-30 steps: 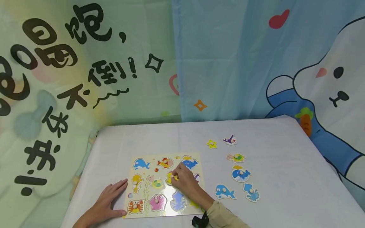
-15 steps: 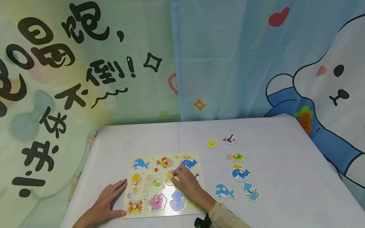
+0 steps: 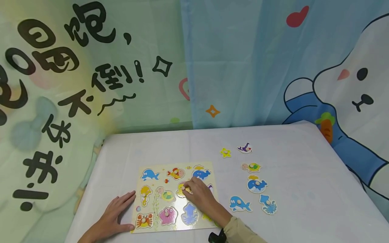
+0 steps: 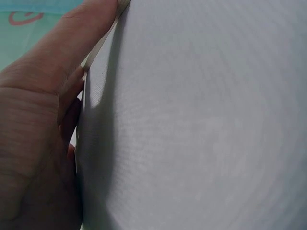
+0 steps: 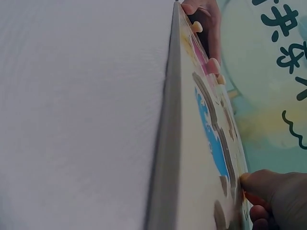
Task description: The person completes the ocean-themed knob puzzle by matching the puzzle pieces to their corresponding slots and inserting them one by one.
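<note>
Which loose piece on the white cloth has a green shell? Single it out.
The loose turtle, right of the board, between the purple piece and the spouting whale; no other loose piece has a green shell.

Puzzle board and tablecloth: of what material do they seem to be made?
Puzzle board: probably wood or fibreboard with a glossy printed face; light glares off its surface, and the right wrist view shows a straight, plain edge.
Tablecloth: likely woven fabric, white and matte; the left wrist view shows a fine, weave-like texture, though the fibre cannot be told.
</note>
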Demonstrator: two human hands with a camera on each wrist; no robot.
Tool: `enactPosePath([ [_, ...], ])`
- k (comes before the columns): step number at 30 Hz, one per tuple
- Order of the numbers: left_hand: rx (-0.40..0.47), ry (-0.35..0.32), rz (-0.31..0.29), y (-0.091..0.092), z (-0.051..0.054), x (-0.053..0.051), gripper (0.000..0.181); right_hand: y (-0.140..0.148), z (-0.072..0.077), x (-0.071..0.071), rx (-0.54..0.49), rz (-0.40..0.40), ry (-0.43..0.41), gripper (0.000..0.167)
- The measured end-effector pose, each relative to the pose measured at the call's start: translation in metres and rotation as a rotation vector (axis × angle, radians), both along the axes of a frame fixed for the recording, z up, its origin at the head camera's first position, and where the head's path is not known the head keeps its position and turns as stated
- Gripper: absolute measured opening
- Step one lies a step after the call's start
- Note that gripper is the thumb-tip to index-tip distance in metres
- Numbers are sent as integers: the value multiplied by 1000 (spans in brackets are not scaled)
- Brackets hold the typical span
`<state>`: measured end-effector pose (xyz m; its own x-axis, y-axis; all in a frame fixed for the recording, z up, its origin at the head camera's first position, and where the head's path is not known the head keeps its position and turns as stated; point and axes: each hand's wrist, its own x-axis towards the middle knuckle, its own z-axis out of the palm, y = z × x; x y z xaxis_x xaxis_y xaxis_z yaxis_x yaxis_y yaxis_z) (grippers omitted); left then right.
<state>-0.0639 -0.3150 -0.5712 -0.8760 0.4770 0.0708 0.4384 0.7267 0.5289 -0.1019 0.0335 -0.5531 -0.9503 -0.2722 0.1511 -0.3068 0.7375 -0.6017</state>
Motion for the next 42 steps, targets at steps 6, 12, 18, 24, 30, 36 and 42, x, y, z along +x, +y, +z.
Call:
enactPosePath([
  [6,-7,-21,11,0,1,0,93,9,6,-6,-160,61,-175,15],
  [12,-4,-22,8,0,-1,-1,93,31,13,-8,-300,59,-315,28],
  [18,-19,-14,17,-1,-3,-1,94,71,20,-10,-373,-137,-327,23],
  [24,-15,-8,8,-2,-2,0,94,137,14,-16,-267,-245,-188,20],
  [30,-10,-6,-6,-2,-2,-1,93,209,8,-23,-112,-335,-43,23],
  [36,-9,-6,-8,-2,-2,-1,94,256,0,-31,-92,-362,-88,28],
  [42,7,0,-6,-1,-1,-2,95,264,-9,-37,-120,-271,-139,31],
])
